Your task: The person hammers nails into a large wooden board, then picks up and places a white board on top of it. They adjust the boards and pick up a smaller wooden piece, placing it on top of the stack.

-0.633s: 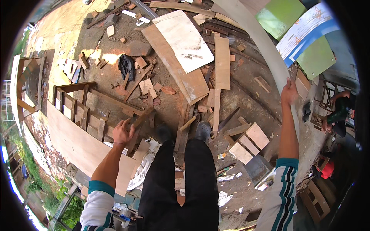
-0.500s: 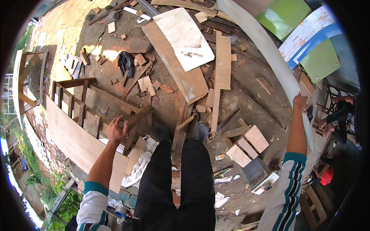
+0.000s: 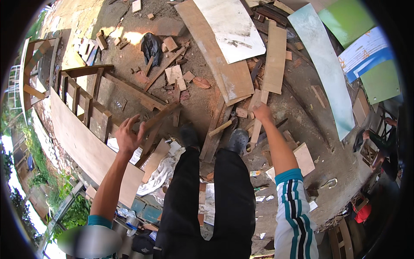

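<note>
My left hand (image 3: 130,134) is open with its fingers apart, beside the end of a slatted wooden frame (image 3: 88,103) with a pale plywood face (image 3: 92,149). My right hand (image 3: 262,113) is closed over a narrow light wooden strip (image 3: 256,131); its fingertips are hidden, so whether it grips the strip does not show. Left of that hand, near my right shoe, lies a hammer (image 3: 221,128) with a wooden handle. A long pale panel (image 3: 325,69) lies on the ground to the right, apart from both hands.
Ahead lie a white board (image 3: 233,30), a brown plywood sheet (image 3: 211,56) and a shorter plank (image 3: 274,60). Wood scraps and a black plastic bag (image 3: 150,46) litter the dirt. Green panels (image 3: 345,21) stand at the far right; another person's arm (image 3: 379,140) shows there.
My right hand has let go of the long pale panel's edge and moved left to the wooden strip. The panel now lies farther off. My left hand has lifted its fingers slightly.
</note>
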The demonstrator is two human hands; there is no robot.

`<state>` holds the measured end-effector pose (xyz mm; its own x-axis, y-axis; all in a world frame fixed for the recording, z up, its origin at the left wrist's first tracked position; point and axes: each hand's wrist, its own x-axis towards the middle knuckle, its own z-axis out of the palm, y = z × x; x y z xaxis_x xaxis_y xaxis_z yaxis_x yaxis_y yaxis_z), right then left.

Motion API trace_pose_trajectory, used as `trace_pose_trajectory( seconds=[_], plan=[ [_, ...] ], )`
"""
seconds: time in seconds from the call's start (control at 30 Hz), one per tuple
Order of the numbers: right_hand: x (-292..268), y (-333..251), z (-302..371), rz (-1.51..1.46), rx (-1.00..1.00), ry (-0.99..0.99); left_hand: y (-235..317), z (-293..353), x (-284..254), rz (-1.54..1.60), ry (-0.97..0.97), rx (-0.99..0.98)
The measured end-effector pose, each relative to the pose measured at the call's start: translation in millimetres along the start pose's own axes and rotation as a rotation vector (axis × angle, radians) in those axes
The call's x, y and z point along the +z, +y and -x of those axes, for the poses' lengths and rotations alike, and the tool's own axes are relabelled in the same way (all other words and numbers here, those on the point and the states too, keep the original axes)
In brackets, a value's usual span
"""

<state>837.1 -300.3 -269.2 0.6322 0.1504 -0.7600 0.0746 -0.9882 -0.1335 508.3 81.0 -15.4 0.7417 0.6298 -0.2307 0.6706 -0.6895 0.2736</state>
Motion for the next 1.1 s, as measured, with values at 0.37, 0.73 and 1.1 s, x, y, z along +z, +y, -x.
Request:
trace_pose_trajectory(
  seconds=[0.37, 0.73, 1.1],
  plan=[
    [163.1, -147.8, -41.8, 0.458, -0.428, 0.247, 6.6, -4.0, -4.8, 0.020, -0.041, -0.025],
    [138.6, -144.0, -73.2, 0.565, -0.471, 0.515, 3.2, -4.8, -6.9, 0.069, -0.006, 0.009],
    [-117.3, -148.5, 83.7, -0.227, -0.558, 0.345, -3.3, 4.1, -20.8, 0.116, -0.012, 0.052]
  ],
)
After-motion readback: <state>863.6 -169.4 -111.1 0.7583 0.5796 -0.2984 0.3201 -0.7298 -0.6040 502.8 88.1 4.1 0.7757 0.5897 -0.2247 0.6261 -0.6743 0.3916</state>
